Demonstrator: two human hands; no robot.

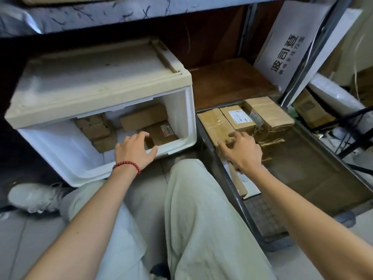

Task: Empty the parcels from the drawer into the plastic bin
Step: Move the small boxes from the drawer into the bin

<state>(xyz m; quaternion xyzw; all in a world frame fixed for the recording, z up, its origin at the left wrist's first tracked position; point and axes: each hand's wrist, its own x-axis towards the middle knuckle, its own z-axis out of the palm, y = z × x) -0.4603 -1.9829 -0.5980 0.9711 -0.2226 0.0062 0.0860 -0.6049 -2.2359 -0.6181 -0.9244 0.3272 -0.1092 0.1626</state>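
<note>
A white plastic bin with a beige lid stands at the left, and several cardboard parcels lie inside it. At the right a metal drawer is pulled out. Three taped cardboard parcels sit in a row at its back: a left parcel, a labelled middle parcel and a right parcel. My left hand hovers over the bin's front rim, fingers spread, holding nothing. My right hand rests on the near end of the left parcel, fingers bent on top, thumb at its side.
More flattened parcels lie under the row. A thin cardboard strip and white paper lie at the drawer's front left. My legs fill the floor between bin and drawer. A white printed bag leans behind; a shelf overhangs the bin.
</note>
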